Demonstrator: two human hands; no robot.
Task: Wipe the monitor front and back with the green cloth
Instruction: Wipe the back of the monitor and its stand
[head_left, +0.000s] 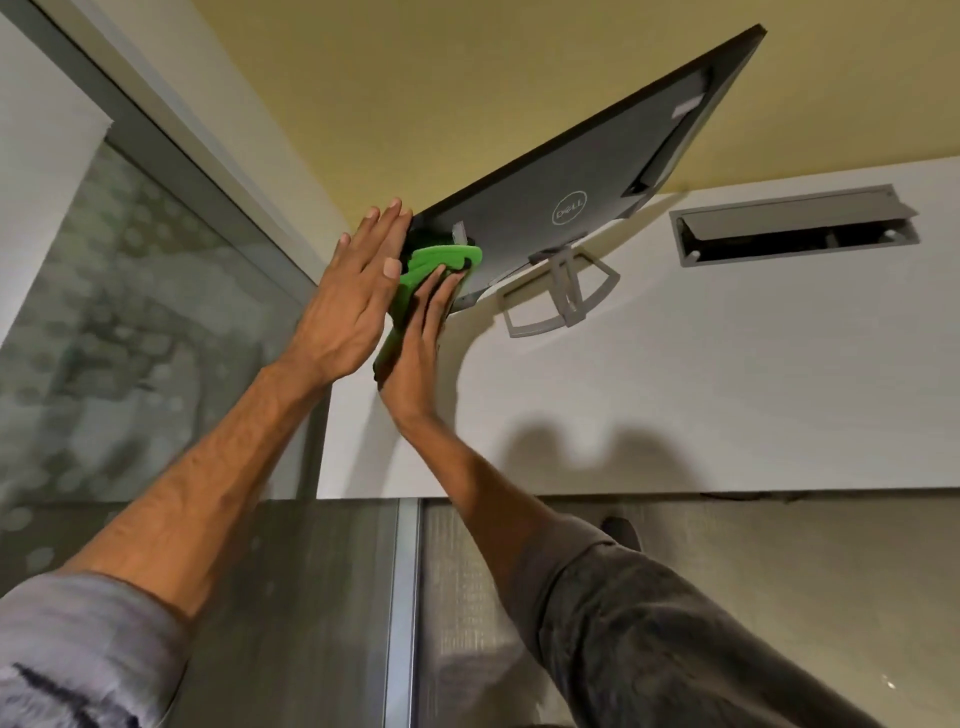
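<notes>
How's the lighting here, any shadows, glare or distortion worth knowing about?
Head view: warm, even light, no glare on the monitor. Head view: soft shadows of monitor and stand fall on the white desk, a broader blurred one lower down. Head view: wide-angle lens tilts and bows straight edges; green cloth, left hand and right hand look sharp.

A white desk has a gray slot in it, with a yellow wall behind and cloudy glass beside it.
</notes>
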